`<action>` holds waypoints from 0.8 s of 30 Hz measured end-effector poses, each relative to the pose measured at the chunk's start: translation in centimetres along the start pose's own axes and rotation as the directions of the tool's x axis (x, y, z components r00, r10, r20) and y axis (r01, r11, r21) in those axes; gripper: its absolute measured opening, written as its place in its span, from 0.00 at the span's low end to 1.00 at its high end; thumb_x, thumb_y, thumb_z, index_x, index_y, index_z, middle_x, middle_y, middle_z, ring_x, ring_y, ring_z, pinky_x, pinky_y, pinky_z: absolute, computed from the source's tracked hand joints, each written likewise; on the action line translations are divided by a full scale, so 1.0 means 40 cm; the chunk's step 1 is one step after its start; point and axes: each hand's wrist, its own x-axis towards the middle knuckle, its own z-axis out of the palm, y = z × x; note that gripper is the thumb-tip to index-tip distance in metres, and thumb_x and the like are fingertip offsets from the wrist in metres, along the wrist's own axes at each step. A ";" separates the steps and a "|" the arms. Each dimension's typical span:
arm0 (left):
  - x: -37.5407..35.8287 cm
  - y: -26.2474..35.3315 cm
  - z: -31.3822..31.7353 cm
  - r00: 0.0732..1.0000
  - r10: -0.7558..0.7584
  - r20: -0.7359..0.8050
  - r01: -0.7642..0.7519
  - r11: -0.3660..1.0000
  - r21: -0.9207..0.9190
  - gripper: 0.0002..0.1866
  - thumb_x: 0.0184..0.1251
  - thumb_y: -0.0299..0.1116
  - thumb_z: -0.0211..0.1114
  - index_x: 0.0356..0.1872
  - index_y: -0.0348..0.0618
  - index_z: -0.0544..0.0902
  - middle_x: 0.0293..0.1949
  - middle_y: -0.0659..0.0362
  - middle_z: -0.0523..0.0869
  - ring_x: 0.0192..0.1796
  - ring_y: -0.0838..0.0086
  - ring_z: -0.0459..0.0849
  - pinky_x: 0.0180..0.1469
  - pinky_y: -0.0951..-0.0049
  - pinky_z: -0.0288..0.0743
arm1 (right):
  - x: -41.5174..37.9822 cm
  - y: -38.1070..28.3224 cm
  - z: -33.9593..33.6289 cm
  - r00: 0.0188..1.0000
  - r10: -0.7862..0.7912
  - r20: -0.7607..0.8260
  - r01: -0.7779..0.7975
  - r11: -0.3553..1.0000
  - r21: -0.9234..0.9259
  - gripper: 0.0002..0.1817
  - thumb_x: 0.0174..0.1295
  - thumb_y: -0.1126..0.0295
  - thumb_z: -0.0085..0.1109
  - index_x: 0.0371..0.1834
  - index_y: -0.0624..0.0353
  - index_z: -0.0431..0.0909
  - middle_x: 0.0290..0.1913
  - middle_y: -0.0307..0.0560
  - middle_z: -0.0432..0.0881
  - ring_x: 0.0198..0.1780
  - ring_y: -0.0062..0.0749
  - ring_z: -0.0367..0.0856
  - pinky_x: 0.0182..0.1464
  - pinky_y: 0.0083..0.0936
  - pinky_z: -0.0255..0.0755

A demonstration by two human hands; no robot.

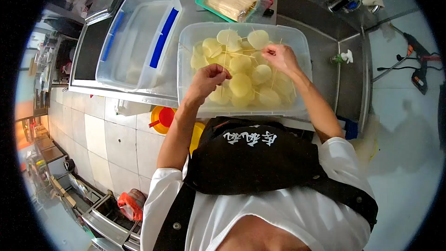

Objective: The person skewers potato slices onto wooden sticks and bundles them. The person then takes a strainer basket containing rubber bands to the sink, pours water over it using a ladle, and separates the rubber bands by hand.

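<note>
Both hands [244, 69] pinch skewers [226, 60] over potato slices [241, 83] (empty tub [139, 37] beside).

Both arms extended forward; left hand [206, 80] pinched, right hand [280, 58] pinched, hands apart.

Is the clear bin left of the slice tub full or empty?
Looks empty: the clear bin shows only its bare bottom and blue handles; nothing visible inside.

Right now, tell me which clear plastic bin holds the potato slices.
The clear bin under both hands, full of pale skewered slices; the bin with blue handles beside it holds none.
</note>
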 end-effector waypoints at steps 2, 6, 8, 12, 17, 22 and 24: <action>0.027 -0.028 0.030 0.999 0.025 -0.039 -0.025 1.000 0.007 0.06 0.66 0.33 0.60 0.36 0.42 0.79 0.35 0.61 0.85 0.29 0.82 0.76 0.32 0.84 0.70 | -0.016 -0.090 0.001 0.982 0.079 0.174 -0.145 0.904 0.403 0.09 0.59 0.63 0.61 0.36 0.57 0.82 0.23 0.38 0.81 0.21 0.22 0.78 0.23 0.22 0.73; 0.037 -0.013 0.086 0.997 -0.064 -0.037 0.050 0.950 -0.307 0.07 0.67 0.34 0.59 0.39 0.41 0.77 0.38 0.58 0.85 0.31 0.78 0.79 0.38 0.77 0.76 | -0.022 -0.175 0.102 0.990 0.020 0.137 -0.099 0.797 0.596 0.08 0.62 0.68 0.60 0.36 0.63 0.80 0.25 0.34 0.78 0.22 0.12 0.72 0.23 0.12 0.68; 0.030 -0.003 0.097 0.992 -0.110 -0.061 0.074 0.904 -0.421 0.08 0.68 0.34 0.58 0.40 0.41 0.76 0.37 0.59 0.84 0.32 0.77 0.80 0.41 0.74 0.77 | -0.011 -0.158 0.139 0.998 -0.040 0.051 0.009 0.862 0.507 0.10 0.62 0.66 0.60 0.35 0.64 0.80 0.25 0.34 0.79 0.24 0.14 0.73 0.26 0.15 0.70; 0.032 -0.049 0.065 0.981 -0.062 -0.186 -0.032 0.885 -0.465 0.07 0.69 0.33 0.57 0.40 0.41 0.75 0.30 0.61 0.80 0.30 0.77 0.79 0.38 0.76 0.76 | 0.038 -0.129 0.120 0.991 -0.130 -0.044 0.136 0.972 0.191 0.16 0.59 0.56 0.60 0.35 0.59 0.81 0.25 0.43 0.81 0.27 0.29 0.79 0.31 0.27 0.71; 0.022 -0.068 0.028 0.906 -0.043 -0.420 -0.226 0.791 -0.569 0.04 0.71 0.30 0.53 0.38 0.41 0.71 0.27 0.59 0.78 0.22 0.80 0.71 0.27 0.79 0.69 | 0.073 -0.025 0.171 0.969 -0.242 0.046 0.243 0.908 -0.342 0.11 0.58 0.61 0.57 0.30 0.57 0.80 0.31 0.51 0.82 0.34 0.47 0.81 0.36 0.40 0.73; 0.013 -0.077 0.028 0.892 0.024 -0.452 -0.296 0.787 -0.542 0.05 0.72 0.31 0.51 0.40 0.42 0.72 0.29 0.61 0.75 0.21 0.85 0.62 0.23 0.85 0.56 | 0.031 -0.090 0.150 0.956 -0.292 -0.032 0.264 0.901 -0.343 0.08 0.55 0.66 0.55 0.30 0.58 0.78 0.31 0.50 0.81 0.35 0.49 0.80 0.36 0.41 0.74; 0.012 -0.066 0.034 0.897 -0.012 -0.441 -0.260 0.794 -0.550 0.06 0.72 0.32 0.51 0.42 0.42 0.73 0.27 0.62 0.75 0.20 0.86 0.62 0.22 0.85 0.55 | 0.032 -0.118 0.142 0.947 -0.318 -0.038 0.289 0.898 -0.333 0.06 0.53 0.70 0.53 0.28 0.59 0.78 0.28 0.55 0.80 0.33 0.52 0.80 0.37 0.44 0.73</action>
